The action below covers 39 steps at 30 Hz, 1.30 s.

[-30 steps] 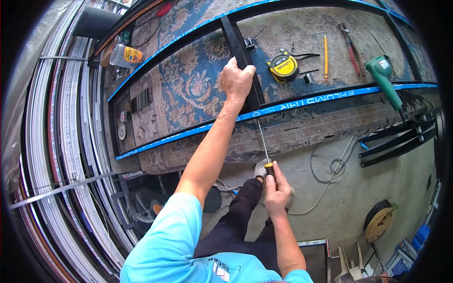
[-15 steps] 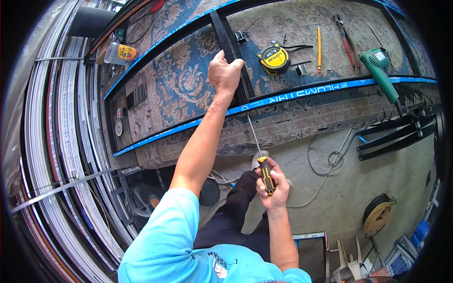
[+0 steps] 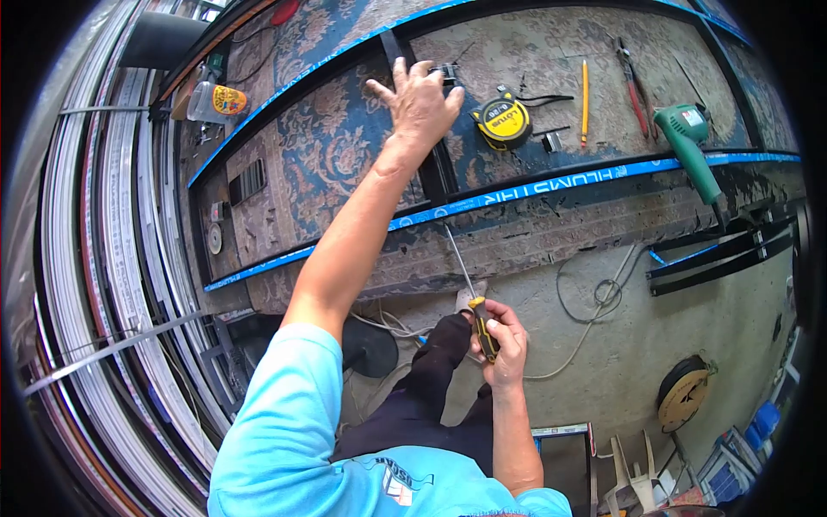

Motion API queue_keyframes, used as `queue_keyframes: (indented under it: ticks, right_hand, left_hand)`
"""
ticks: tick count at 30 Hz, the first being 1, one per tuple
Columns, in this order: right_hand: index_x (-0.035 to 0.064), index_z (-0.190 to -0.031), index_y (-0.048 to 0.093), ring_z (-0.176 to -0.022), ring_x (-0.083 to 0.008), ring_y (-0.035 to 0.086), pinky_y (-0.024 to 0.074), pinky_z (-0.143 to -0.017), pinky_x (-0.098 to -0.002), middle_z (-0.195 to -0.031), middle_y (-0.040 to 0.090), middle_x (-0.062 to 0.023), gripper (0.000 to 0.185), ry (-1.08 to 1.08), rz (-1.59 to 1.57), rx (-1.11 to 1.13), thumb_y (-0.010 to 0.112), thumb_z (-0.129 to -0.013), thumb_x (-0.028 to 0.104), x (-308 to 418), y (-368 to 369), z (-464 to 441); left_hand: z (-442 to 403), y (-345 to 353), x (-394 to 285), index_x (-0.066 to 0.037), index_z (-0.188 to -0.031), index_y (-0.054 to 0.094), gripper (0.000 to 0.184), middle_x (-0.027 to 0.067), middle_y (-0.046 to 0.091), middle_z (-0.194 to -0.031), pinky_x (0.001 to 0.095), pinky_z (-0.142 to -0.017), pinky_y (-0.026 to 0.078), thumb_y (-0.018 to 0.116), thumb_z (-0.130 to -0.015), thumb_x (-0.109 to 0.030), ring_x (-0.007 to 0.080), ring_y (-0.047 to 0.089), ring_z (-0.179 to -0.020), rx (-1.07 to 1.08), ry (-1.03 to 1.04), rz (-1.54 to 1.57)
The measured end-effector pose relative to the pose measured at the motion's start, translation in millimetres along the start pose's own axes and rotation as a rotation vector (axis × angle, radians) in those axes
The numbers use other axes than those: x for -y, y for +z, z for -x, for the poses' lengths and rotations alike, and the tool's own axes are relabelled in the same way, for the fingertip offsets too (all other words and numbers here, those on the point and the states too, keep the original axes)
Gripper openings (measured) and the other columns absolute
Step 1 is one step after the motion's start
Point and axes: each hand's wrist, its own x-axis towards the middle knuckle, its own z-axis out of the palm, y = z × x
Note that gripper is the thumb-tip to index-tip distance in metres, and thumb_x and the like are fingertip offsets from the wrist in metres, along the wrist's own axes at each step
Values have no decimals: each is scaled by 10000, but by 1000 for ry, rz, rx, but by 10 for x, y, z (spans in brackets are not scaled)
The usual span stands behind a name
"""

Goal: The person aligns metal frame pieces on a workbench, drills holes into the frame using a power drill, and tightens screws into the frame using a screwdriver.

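My right hand is wrapped round the black and yellow handle of a screwdriver. Its long metal shaft points up toward the blue-taped edge of a dark metal frame, with the tip a little short of that edge. Fingers spread, my left hand is over the frame's dark crossbar and partly hides it. Just beyond its fingertips lies a small black metal fitting. To the right of this hand sits a yellow and black tape measure.
On the patterned carpet lie a yellow pencil, red-handled pliers and a small fitting. A green power tool rests across the frame edge. A plastic tub and a dark phone-like slab are leftward. Long metal profiles line the left.
My left hand has let go of the crossbar, opened its fingers and moved slightly up. The screwdriver tip has drawn back a little from the frame edge.
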Motion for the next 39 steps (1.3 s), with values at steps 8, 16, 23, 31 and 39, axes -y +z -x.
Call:
queue_keyframes:
  ticks: [8,16,23,31,39]
  right_hand:
    - [-40,-1230,547,-820,-105,602,496,-707,-238,-1069,606,-103,385,-201,404,-17,606,-855,26,-163,-43,12]
    - [-35,-1323,594,-964,-240,636,501,-925,-351,-1167,649,-155,421,-749,953,-36,656,-914,45,-290,32,70]
    - [16,-1379,578,-772,-252,684,551,-653,-313,-1073,666,-193,481,-955,1166,-35,661,-905,18,-330,174,-1]
    - [50,-1423,496,-624,-87,542,401,-451,-198,-1063,631,-129,449,60,-326,109,593,-986,84,-316,12,-23]
    - [-1,-1306,609,-904,-273,708,575,-743,-352,-1105,686,-168,447,-908,1079,-158,700,-870,27,-430,43,-56]
  left_hand:
    - [81,56,218,-26,-1262,667,500,138,510,-1464,764,-1114,121,689,-900,-372,354,308,-1464,-27,85,194]
    - [376,306,242,-45,-1289,644,499,254,615,-1290,501,-1118,374,635,-802,-154,374,581,-1229,-414,-71,564]
    - [345,239,316,-3,-1032,760,379,103,728,-838,314,-1012,463,529,-733,-18,178,628,-686,-52,-206,778]
    - [353,348,414,-11,-830,782,251,33,698,-688,256,-713,501,541,-759,-8,103,603,-614,-137,-2,794]
    - [347,383,379,11,-920,776,239,43,728,-792,234,-636,493,585,-777,-4,103,638,-692,-213,-94,909]
